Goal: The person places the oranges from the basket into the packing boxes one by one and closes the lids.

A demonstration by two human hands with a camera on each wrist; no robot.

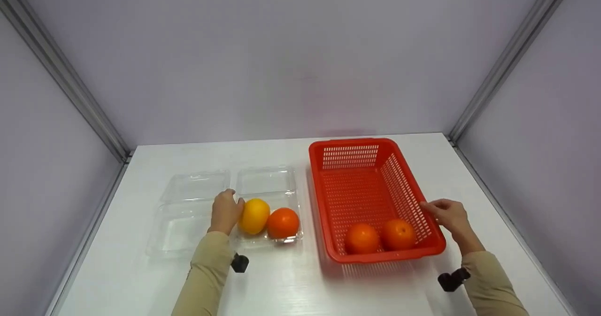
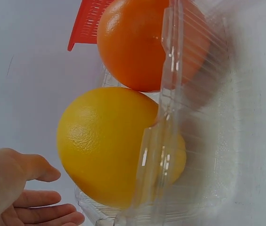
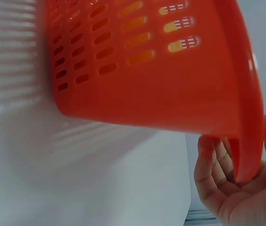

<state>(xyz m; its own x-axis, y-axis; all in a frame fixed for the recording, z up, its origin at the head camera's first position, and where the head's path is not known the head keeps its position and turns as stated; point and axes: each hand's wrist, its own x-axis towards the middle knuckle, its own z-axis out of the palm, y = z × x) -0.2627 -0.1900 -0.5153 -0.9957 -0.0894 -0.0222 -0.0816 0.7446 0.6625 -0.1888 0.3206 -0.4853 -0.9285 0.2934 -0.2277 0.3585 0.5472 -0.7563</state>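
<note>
A yellow citrus-like fruit [image 1: 255, 216] and an orange [image 1: 283, 223] lie side by side in one half of a clear plastic clamshell box [image 1: 288, 198]. My left hand [image 1: 226, 209] is just left of the yellow fruit. In the left wrist view its thumb and fingers are extended, with a small gap to the fruit and nothing held. At the right, my right hand [image 1: 448, 213] grips the rim of a red plastic basket [image 1: 324, 203], fingers curled beneath the edge in the right wrist view. Two more oranges [image 1: 362, 238] sit at the basket's near end.
Another clear clamshell box [image 1: 181, 227] lies open on the left of the white table [image 1: 281, 283], with no fruit in it. Pale walls [image 1: 291, 62] stand behind and on both sides. The basket is right of the fruit-filled box, a narrow gap between them.
</note>
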